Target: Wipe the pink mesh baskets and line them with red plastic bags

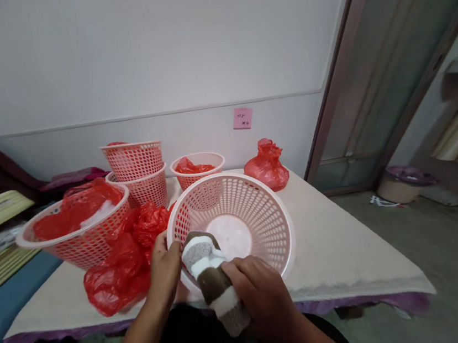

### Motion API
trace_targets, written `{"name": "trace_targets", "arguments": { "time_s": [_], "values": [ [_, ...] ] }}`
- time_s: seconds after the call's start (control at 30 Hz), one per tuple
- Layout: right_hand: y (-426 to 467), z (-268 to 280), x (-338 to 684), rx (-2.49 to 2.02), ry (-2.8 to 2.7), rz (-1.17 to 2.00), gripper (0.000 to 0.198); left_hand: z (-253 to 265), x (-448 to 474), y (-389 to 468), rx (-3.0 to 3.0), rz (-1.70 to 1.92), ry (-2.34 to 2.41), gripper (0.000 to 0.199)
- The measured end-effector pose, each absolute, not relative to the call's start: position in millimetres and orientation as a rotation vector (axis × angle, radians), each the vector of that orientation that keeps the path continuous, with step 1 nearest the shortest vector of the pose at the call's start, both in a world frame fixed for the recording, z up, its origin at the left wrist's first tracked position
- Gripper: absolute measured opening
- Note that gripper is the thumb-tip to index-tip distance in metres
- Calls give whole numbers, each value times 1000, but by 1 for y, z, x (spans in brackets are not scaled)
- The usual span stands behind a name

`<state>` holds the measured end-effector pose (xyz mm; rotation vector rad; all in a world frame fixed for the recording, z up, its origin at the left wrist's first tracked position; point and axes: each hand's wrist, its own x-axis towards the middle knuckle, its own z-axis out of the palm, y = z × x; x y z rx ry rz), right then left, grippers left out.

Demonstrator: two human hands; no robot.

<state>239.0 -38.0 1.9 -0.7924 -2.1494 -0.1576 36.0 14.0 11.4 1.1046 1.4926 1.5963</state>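
A pale pink plastic basket (266, 220) with a perforated wall is tilted toward me at the table's front. My left hand (164, 268) is closed on the left side of its rim. In my right hand (258, 290) is a sock (212, 273) with brown, white and grey bands, held over the basket's near rim. The basket's visible floor is bare. Beside my left hand lies a crumpled red plastic bag (124, 268).
On the left, a pink basket (67, 247) holds a red bag and something white. Two stacked baskets (138, 163) and another basket (200, 178) stand behind. A tied red bag (268, 169) sits at the back right of the cloth-covered table (347, 251).
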Motion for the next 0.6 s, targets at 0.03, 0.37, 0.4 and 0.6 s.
{"name": "trace_targets", "arguments": {
  "time_s": [0.03, 0.37, 0.4, 0.6],
  "values": [
    [-31, -1, 240, -758, -2120, -198, 43, 9, 35, 14, 1193, 1603, 1520, 33],
    [13, 14, 247, -714, -1951, -155, 44, -5, 22, 10, 2633, 1367, 1615, 46],
    [15, 15, 247, -721, -1918, -105, 43, -4, 23, 8, 2844, 1227, 1468, 43],
    [35, 21, 244, -854, -1456, 349, 32, 9, 26, 23, 3180, 753, 1242, 21]
  ]
}}
